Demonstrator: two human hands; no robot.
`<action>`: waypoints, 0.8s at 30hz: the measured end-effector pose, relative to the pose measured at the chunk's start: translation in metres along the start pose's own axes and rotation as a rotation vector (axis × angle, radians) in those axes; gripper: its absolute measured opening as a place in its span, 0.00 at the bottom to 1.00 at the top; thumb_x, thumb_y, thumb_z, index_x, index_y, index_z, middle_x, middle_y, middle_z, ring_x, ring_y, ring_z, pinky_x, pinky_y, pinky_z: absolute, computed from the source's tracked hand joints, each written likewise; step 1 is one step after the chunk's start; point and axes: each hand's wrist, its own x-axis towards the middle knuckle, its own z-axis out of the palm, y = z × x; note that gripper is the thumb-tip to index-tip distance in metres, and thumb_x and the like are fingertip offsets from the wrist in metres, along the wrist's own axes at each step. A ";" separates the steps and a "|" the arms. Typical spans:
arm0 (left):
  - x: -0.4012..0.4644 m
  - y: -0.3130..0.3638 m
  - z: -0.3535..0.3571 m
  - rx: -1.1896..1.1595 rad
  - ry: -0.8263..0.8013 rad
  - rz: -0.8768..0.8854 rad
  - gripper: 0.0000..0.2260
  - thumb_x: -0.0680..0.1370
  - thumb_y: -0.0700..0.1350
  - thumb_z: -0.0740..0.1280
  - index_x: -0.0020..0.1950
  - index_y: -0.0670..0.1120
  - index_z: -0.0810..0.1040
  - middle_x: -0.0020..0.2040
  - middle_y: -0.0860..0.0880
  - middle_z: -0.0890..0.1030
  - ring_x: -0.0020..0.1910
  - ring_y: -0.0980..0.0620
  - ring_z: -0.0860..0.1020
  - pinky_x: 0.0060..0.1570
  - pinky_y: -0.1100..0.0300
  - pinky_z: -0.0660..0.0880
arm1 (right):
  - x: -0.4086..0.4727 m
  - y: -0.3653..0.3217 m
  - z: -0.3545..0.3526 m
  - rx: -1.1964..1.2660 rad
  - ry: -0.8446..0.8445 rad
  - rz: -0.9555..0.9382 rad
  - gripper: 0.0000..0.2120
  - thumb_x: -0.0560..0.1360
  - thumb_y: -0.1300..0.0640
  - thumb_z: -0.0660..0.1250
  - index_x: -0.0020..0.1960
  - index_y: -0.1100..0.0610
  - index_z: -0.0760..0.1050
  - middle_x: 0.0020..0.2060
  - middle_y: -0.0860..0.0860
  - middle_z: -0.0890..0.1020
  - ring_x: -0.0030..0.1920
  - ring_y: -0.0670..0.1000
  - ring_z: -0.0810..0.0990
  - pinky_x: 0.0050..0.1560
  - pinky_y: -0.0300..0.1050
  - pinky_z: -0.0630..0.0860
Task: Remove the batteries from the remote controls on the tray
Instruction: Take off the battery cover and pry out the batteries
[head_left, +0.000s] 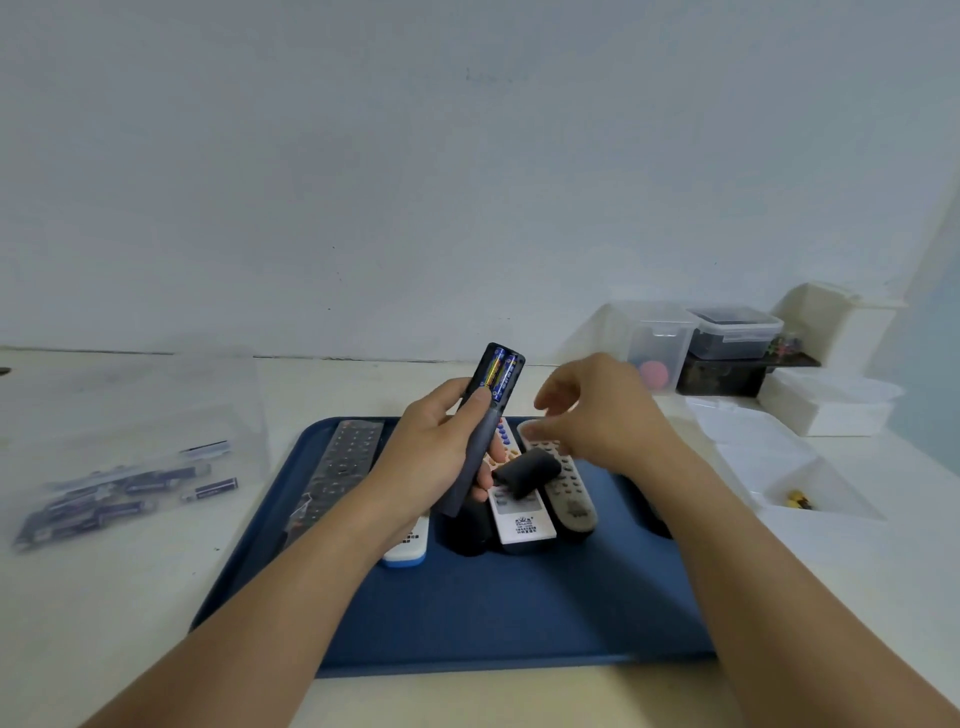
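My left hand (441, 441) grips a dark grey remote (480, 436), tilted upright above the blue tray (519, 613). Its back faces me with the compartment uncovered, showing two blue-and-yellow batteries (500, 375) at the top. My right hand (597, 410) hovers just right of it with fingers loosely curled, blurred, holding nothing I can see. A black battery cover (527, 470) lies across the remotes beneath it. On the tray lie a black remote (343, 467), a white remote (519, 514), a beige remote (569, 488) and a white-and-blue one (408, 548).
A clear bag of batteries (119, 493) lies on the table at left. White trays (769, 467) stand at right, one holding a small yellow-and-black item (799, 501). Clear lidded boxes (735, 332) and a white bin stand against the wall at back right.
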 end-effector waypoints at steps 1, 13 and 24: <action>-0.001 0.000 0.001 0.003 -0.015 0.010 0.10 0.85 0.51 0.60 0.55 0.51 0.80 0.33 0.44 0.80 0.26 0.48 0.74 0.27 0.57 0.76 | 0.000 -0.003 0.000 0.105 0.071 -0.047 0.09 0.66 0.56 0.80 0.41 0.53 0.81 0.35 0.49 0.84 0.30 0.48 0.82 0.39 0.51 0.83; -0.003 0.003 0.005 -0.044 -0.054 0.002 0.10 0.85 0.52 0.59 0.51 0.52 0.79 0.33 0.45 0.78 0.27 0.47 0.74 0.28 0.56 0.75 | -0.007 -0.020 0.001 0.467 0.293 -0.266 0.06 0.73 0.61 0.74 0.48 0.54 0.80 0.45 0.44 0.84 0.47 0.43 0.83 0.42 0.37 0.80; -0.002 0.002 0.004 0.032 -0.092 0.067 0.08 0.83 0.39 0.65 0.58 0.50 0.78 0.34 0.48 0.79 0.26 0.48 0.75 0.25 0.57 0.74 | -0.003 -0.014 0.010 0.456 0.233 -0.246 0.05 0.73 0.62 0.74 0.47 0.55 0.81 0.42 0.45 0.84 0.44 0.43 0.83 0.42 0.37 0.80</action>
